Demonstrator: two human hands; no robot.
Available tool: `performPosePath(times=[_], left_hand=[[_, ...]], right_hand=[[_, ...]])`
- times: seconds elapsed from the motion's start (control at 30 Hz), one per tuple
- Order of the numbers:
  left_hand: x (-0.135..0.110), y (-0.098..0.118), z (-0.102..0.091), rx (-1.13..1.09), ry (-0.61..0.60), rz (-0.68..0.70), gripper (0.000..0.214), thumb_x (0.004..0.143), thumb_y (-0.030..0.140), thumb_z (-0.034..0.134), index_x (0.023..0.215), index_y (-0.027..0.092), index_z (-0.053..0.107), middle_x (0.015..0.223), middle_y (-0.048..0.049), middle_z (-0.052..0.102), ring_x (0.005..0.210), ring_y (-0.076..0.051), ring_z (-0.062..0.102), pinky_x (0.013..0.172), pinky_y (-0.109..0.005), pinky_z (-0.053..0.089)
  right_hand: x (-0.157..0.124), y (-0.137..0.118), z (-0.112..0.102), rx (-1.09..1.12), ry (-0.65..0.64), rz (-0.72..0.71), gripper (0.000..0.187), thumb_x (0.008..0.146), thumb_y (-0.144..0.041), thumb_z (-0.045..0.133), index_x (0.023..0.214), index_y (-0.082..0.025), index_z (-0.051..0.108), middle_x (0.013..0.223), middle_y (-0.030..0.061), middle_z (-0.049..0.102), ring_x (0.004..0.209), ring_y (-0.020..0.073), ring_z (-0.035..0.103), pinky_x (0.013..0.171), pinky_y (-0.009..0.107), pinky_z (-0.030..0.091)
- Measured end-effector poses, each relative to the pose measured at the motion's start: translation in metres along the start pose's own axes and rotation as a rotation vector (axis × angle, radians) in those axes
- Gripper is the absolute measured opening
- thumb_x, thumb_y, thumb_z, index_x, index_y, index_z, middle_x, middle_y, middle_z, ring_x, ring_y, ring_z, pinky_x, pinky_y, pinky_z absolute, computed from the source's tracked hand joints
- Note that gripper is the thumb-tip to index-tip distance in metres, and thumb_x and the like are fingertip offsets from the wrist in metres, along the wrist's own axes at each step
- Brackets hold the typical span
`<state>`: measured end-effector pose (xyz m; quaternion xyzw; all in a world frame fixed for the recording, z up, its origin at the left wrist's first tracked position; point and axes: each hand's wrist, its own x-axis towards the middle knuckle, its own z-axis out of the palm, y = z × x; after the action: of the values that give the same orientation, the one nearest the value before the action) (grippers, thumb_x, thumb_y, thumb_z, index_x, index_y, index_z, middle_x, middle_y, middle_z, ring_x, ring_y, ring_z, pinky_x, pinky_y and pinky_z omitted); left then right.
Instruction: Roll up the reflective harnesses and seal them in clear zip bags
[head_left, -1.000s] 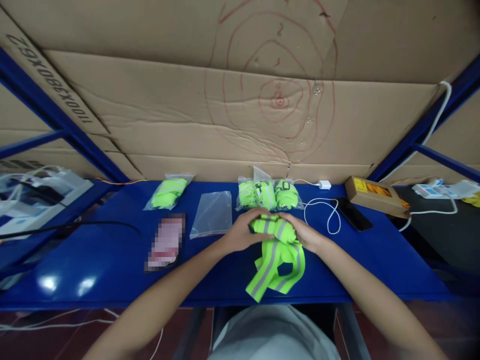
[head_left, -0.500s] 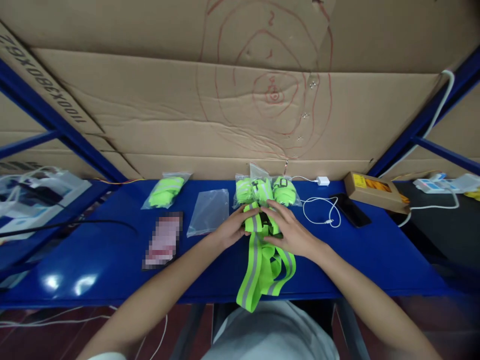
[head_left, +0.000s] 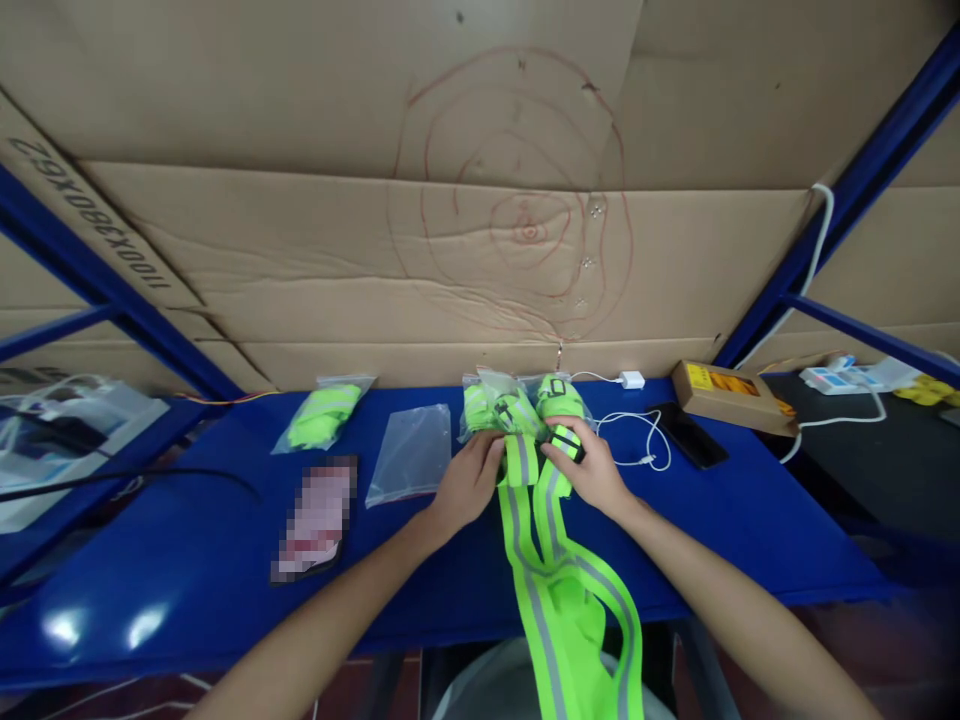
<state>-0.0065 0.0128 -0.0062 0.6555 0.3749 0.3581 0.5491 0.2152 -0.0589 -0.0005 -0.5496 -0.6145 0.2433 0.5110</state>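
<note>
Neon-yellow reflective straps [head_left: 536,600] with grey stripes run from between my hands over the table's front edge toward my lap. My left hand [head_left: 471,480] is closed on a flat folded part of the left strap. In my right hand [head_left: 592,468] the right strap is pinched near a black buckle [head_left: 566,443]. Just behind my hands lie several clear bags of rolled neon straps [head_left: 514,408], partly hidden by my fingers. A flat clear zip bag [head_left: 411,452] lies to the left of my left hand.
On the blue table [head_left: 225,520] are another bagged neon bundle [head_left: 324,415], a blurred-out phone-shaped item [head_left: 315,518], a white charger [head_left: 631,380] with cable, a black phone [head_left: 694,436] and an open cardboard box [head_left: 735,396]. Cardboard [head_left: 337,260] stands behind.
My hands have moved slightly apart, spreading the bunched straps into two lengths. The loose end now hangs further over the front edge. The camera view has tilted up a little.
</note>
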Motion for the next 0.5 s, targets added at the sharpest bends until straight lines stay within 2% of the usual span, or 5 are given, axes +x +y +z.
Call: performPosePath(times=[0.07, 0.2, 0.33, 0.4, 0.5], left_hand=[[-0.004, 0.001, -0.001, 0.138, 0.048, 0.284, 0.056, 0.096, 0.063, 0.061, 0.133, 0.022, 0.063, 0.141, -0.0149, 0.058, 0.137, -0.030, 0.051, 0.120, -0.047, 0.040], [-0.012, 0.007, 0.001, 0.333, -0.207, 0.626, 0.076, 0.084, 0.052, 0.082, 0.148, 0.023, 0.054, 0.157, -0.0190, 0.045, 0.150, -0.034, 0.041, 0.126, -0.052, 0.033], [-0.010, 0.011, 0.004, 0.164, -0.173, 0.346, 0.049, 0.076, 0.046, 0.089, 0.118, 0.024, 0.074, 0.129, -0.0115, 0.071, 0.126, -0.031, 0.063, 0.116, -0.047, 0.045], [-0.004, 0.010, 0.004, 0.060, -0.033, 0.212, 0.046, 0.075, 0.050, 0.089, 0.108, 0.021, 0.074, 0.109, -0.0079, 0.076, 0.107, -0.028, 0.069, 0.104, -0.044, 0.052], [0.004, 0.010, 0.002, -0.054, 0.077, 0.094, 0.055, 0.074, 0.056, 0.088, 0.109, 0.018, 0.072, 0.102, -0.0069, 0.078, 0.094, -0.026, 0.073, 0.088, -0.038, 0.057]], right_hand=[[0.004, 0.005, 0.002, 0.074, 0.016, 0.069, 0.041, 0.091, -0.052, 0.071, 0.123, -0.027, 0.066, 0.113, 0.0065, 0.076, 0.099, 0.0262, 0.074, 0.092, 0.040, 0.059], [0.008, 0.011, 0.007, 0.233, -0.070, 0.198, 0.050, 0.093, -0.062, 0.064, 0.124, -0.022, 0.066, 0.097, 0.0068, 0.077, 0.080, 0.0242, 0.075, 0.069, 0.037, 0.062], [0.005, 0.009, 0.011, 0.309, -0.156, 0.223, 0.064, 0.097, -0.075, 0.047, 0.125, -0.020, 0.066, 0.095, 0.0088, 0.077, 0.080, 0.0249, 0.076, 0.070, 0.039, 0.064], [0.003, 0.007, 0.011, 0.318, -0.147, 0.207, 0.070, 0.099, -0.078, 0.037, 0.139, -0.024, 0.058, 0.116, 0.0111, 0.075, 0.103, 0.0265, 0.076, 0.086, 0.044, 0.063], [0.002, 0.006, 0.004, 0.177, -0.125, 0.044, 0.085, 0.090, -0.078, 0.061, 0.155, -0.028, 0.042, 0.157, 0.0150, 0.051, 0.148, 0.0319, 0.048, 0.120, 0.053, 0.043]])
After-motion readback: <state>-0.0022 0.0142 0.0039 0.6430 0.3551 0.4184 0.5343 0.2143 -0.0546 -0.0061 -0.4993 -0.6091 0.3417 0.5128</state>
